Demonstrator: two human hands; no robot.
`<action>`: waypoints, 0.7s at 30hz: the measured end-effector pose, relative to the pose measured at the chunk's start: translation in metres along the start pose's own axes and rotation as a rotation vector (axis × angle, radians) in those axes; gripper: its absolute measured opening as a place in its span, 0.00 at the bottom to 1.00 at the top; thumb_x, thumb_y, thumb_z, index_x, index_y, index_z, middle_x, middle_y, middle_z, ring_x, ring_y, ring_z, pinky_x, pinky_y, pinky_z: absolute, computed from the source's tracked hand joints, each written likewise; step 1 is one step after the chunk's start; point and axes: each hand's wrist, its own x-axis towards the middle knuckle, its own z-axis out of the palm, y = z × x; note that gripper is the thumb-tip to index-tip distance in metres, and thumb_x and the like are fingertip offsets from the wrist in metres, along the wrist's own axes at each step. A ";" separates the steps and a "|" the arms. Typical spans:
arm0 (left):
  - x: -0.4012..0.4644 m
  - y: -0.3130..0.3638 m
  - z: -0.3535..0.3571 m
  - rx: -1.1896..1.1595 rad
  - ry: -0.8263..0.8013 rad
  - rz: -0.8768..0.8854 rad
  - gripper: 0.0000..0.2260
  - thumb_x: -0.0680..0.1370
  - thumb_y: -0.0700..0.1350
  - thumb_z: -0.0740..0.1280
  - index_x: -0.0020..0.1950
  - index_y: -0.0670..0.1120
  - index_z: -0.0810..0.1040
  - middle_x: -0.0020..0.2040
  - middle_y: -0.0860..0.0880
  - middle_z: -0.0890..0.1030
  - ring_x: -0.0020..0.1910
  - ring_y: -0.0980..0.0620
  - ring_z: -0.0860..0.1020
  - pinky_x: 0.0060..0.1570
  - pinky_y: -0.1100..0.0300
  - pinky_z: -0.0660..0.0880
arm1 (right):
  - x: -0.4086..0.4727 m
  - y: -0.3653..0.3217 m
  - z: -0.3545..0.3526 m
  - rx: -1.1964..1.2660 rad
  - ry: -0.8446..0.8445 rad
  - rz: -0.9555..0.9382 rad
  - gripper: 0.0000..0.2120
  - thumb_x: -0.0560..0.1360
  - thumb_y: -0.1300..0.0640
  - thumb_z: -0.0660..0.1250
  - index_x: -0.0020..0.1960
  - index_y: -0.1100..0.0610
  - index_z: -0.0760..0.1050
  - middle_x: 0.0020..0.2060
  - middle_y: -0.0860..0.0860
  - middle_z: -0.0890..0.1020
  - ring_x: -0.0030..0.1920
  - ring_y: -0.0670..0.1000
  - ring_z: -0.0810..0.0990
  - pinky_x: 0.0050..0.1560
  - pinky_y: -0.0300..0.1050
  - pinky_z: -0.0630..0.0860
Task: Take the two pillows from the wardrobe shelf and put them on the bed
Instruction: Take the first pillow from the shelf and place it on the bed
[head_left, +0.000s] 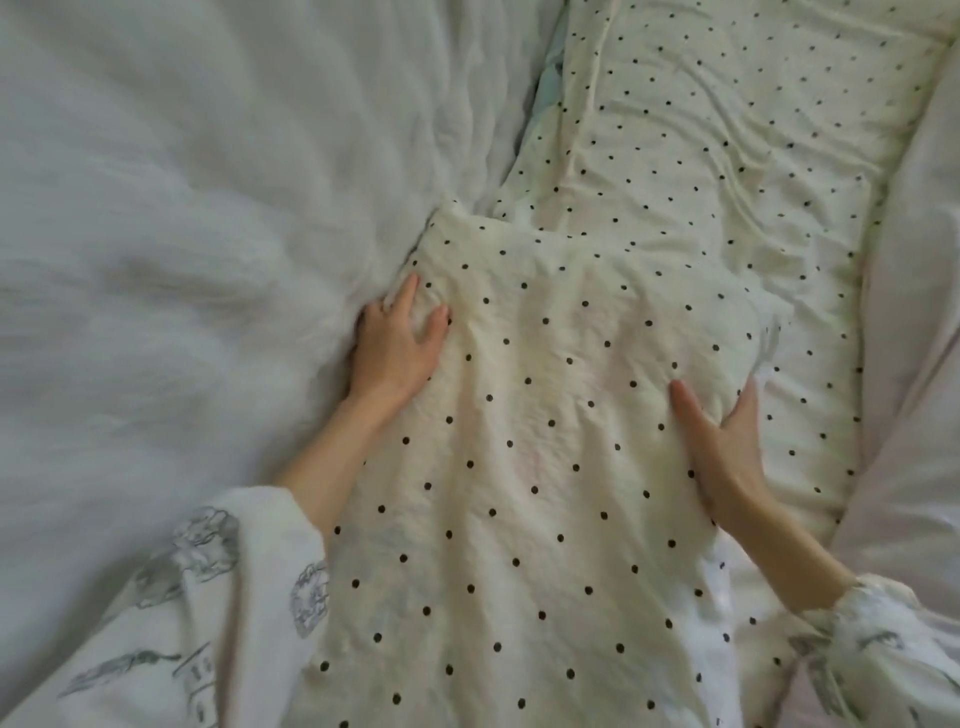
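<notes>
A cream pillow with black dots (540, 415) lies lengthwise on the bed in front of me. My left hand (400, 343) grips its upper left edge, fingers curled into the fabric. My right hand (722, 447) presses on its right side, fingers spread around the bulge. A second dotted pillow (701, 140) lies flat beyond it at the upper right, its near end partly under the first pillow.
A rumpled white duvet (182, 208) covers the bed on the left. Pale pinkish bedding (914, 312) rises along the right side. My patterned white sleeves (208, 597) fill the lower corners.
</notes>
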 end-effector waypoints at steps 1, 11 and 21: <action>-0.001 0.003 0.002 0.065 -0.027 -0.017 0.27 0.78 0.60 0.55 0.75 0.54 0.56 0.70 0.40 0.63 0.72 0.43 0.59 0.69 0.51 0.57 | 0.002 0.001 0.001 -0.062 -0.022 0.010 0.38 0.72 0.43 0.66 0.74 0.49 0.50 0.71 0.51 0.65 0.69 0.53 0.66 0.68 0.58 0.65; -0.112 -0.019 0.006 0.420 -0.053 0.160 0.25 0.79 0.55 0.54 0.76 0.55 0.53 0.77 0.41 0.49 0.75 0.41 0.48 0.70 0.38 0.50 | -0.116 0.027 0.009 -0.720 -0.140 -0.173 0.37 0.74 0.39 0.59 0.75 0.45 0.43 0.75 0.52 0.36 0.74 0.55 0.35 0.72 0.60 0.48; -0.287 -0.062 0.015 0.491 -0.313 0.131 0.24 0.79 0.59 0.45 0.71 0.66 0.36 0.77 0.48 0.36 0.73 0.43 0.31 0.64 0.29 0.34 | -0.261 0.076 -0.016 -0.934 -0.481 -0.163 0.38 0.72 0.38 0.63 0.75 0.43 0.47 0.72 0.50 0.30 0.73 0.59 0.31 0.70 0.65 0.55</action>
